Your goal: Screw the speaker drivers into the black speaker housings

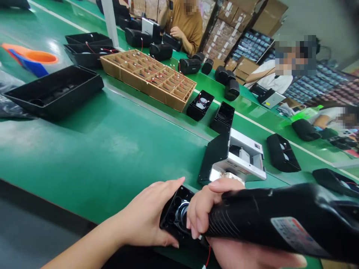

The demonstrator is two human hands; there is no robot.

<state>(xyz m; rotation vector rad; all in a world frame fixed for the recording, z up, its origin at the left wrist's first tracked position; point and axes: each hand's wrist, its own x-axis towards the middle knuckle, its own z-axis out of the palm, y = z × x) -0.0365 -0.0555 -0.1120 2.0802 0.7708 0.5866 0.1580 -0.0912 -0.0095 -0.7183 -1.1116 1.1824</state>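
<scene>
My left hand [148,216] grips the left side of a black speaker housing [171,216], with the thumb and fingers spread around its edges. A round speaker driver [182,211] with a metallic ring sits inside the housing. A red wire with a white plug hangs below it. My right hand [204,209] is wrapped around a black electric screwdriver [252,216], which has a ribbed grip and a label. The screwdriver's tip is hidden behind my fingers, over the housing, so I cannot tell whether it touches a screw.
Just beyond my hands stands a silver and black screw feeder [238,157]. A divided cardboard box [146,78] holds parts with red wires. Black housings [56,89] lie along the green bench [112,157], near an orange and blue tape dispenser [36,58]. Other people work across the bench.
</scene>
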